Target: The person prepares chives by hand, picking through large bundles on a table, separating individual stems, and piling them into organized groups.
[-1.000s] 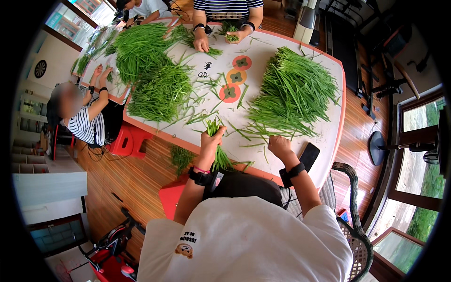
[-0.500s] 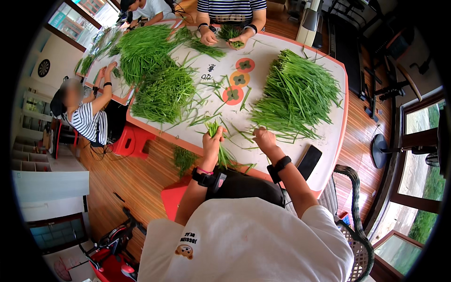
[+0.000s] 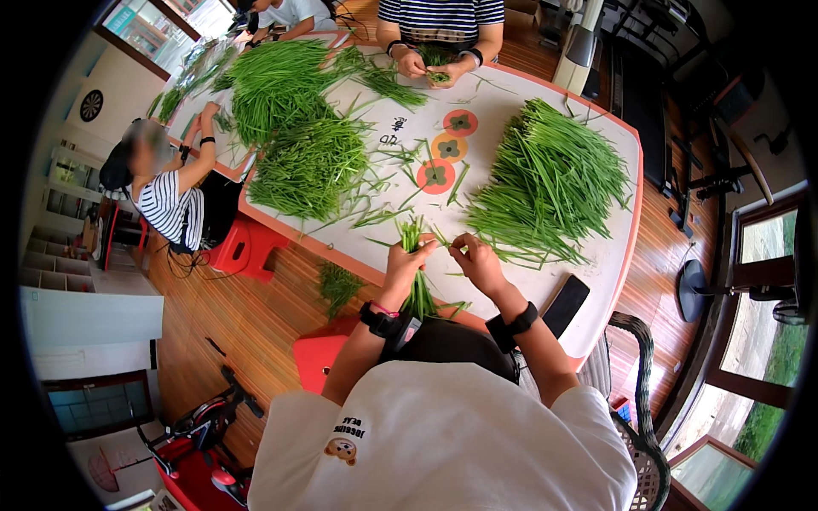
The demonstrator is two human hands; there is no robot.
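Observation:
At the near edge of the table, my left hand (image 3: 404, 266) is closed around a bunch of garlic chives (image 3: 417, 296), whose ends stick out above the fist and hang below it. Close beside it on the right, my right hand (image 3: 480, 264) is pinched on a thin chive blade (image 3: 442, 239) that lies between the two hands. A large heap of chives (image 3: 554, 179) rests on the table to the right, just beyond my right hand. Loose chive scraps (image 3: 375, 215) are scattered ahead of my left hand.
More chive heaps (image 3: 311, 166) cover the table's (image 3: 511, 89) left side. A black phone (image 3: 566, 304) lies by my right forearm. Across the table a person (image 3: 439, 34) holds chives; another (image 3: 170, 187) works at the left, near a red stool (image 3: 247, 247). Fallen greens (image 3: 339, 288) are on the floor.
My right hand has come closer to my left hand and now pinches a thin chive blade. The left hand keeps its bunch. The whole view has shifted slightly.

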